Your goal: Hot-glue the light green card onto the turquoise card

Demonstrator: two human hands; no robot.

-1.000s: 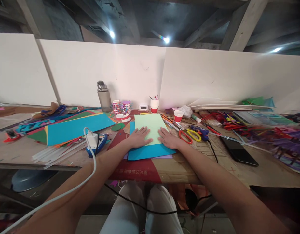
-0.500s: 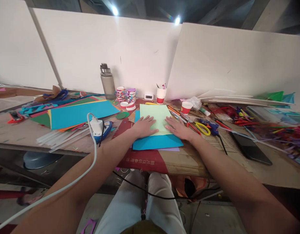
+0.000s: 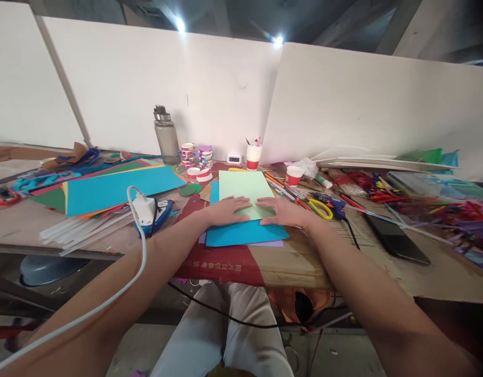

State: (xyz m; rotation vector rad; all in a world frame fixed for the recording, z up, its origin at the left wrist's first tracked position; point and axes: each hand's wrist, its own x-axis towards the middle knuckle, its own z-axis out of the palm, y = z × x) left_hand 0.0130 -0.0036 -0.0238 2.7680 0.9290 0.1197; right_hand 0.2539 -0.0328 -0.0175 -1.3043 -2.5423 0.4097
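A pale green sheet of paper (image 3: 243,184) lies over a blue sheet (image 3: 247,233) in front of me. Beneath these, an edge of purple paper (image 3: 277,243) peeks out. My left hand (image 3: 229,210) is laid on the green sheet's left side, its fingers stretched toward the middle. On the right side rests my right hand (image 3: 283,210), fingers apart and pointing inward, thumb near the green sheet's lower edge. Neither hand grips anything. Yellow-handled scissors (image 3: 320,209) and a blue glue gun (image 3: 336,206) lie to the right of my right hand.
Blue card (image 3: 123,189) tops a colored stack at left, by a white plug (image 3: 143,208) on a blue power strip (image 3: 158,215). A bottle (image 3: 166,137), cup of pens (image 3: 254,156) and small clock (image 3: 234,158) stand behind. A phone (image 3: 398,241) lies right.
Both hands have slid a little nearer the green sheet's lower edge, and their fingers now point more inward, closer together. The whole view has shifted slightly.
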